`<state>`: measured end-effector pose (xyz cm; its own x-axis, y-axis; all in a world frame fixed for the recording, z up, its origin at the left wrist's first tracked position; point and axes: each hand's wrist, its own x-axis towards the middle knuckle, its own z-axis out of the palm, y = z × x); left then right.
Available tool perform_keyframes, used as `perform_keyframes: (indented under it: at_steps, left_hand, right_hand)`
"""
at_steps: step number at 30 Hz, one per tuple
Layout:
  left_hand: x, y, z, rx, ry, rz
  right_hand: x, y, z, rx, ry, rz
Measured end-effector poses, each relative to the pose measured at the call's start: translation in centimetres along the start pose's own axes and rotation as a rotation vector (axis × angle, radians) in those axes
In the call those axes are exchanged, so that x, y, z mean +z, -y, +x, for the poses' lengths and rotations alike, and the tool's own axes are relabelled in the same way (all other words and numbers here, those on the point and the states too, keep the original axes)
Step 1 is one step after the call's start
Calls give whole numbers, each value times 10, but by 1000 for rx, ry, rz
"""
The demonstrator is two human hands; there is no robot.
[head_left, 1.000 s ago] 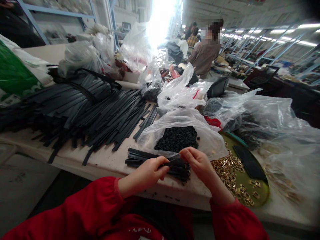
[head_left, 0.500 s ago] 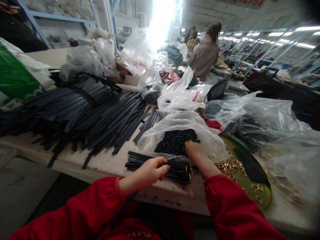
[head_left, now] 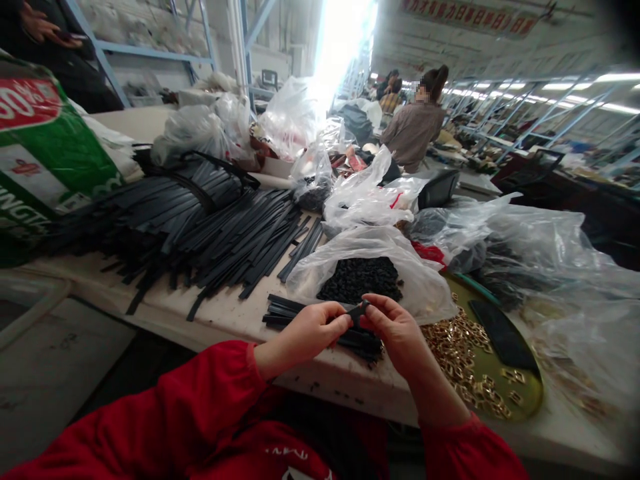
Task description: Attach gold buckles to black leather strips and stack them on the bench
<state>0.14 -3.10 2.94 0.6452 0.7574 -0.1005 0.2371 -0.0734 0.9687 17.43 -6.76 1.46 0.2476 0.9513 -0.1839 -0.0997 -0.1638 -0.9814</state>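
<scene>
My left hand (head_left: 307, 337) is closed, pinching a flat black strap (head_left: 356, 313) near its end. My right hand (head_left: 400, 337) meets it there, thumb and fingertips closed on a small black piece (head_left: 365, 305) at the strap's tip; whether the piece is around the strap or only against it I cannot tell. Just beyond both hands, a heap of small black pieces (head_left: 357, 279) lies in an opened clear plastic bag (head_left: 427, 283). Below and behind my hands rests a stack of black straps (head_left: 284, 311), with gold-coloured metal at its right end.
On the right stands a round yellowish tray (head_left: 531, 393) with gold buckles (head_left: 455, 347) and a dark flat block (head_left: 505, 333). Many loose black straps (head_left: 240, 240) cover the table's left. Plastic bags (head_left: 540, 233) crowd the back. Other people (head_left: 413, 130) are farther off.
My right hand has come out of the bag of small black pieces, moving toward me to the strap's end. My left hand has shifted slightly right with the strap.
</scene>
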Motion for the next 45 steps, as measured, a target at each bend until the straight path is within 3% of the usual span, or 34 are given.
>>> perform_keyframes:
  at_steps: [6,9,12,18,25,31,37,41,45]
  left_hand:
    - [2,-3,-6,125,-136,345]
    - [4,-1,-10,131,-149,533]
    - [6,2,-14,131,-137,646]
    - [4,2,-16,45,36,541]
    - [5,6,-12,-77,168,346]
    - [5,3,-15,-12,165,229]
    - [3,2,-17,-47,84,89]
    - [1,5,-16,-99,69,123]
    - [0,6,-20,-53,17,200]
  right_hand:
    - [25,-12,-18,164,-18,421]
    - [27,-21,-21,148,-22,435]
    - [25,-27,-28,39,-54,286]
    - [19,-30,-40,-141,-57,-59]
    - [16,-42,-37,-13,92,111]
    - [13,-42,-33,86,14,239]
    - [25,-41,-40,56,75,262]
    - [27,-34,-48,80,50,399]
    - [28,-33,-54,176,100,442]
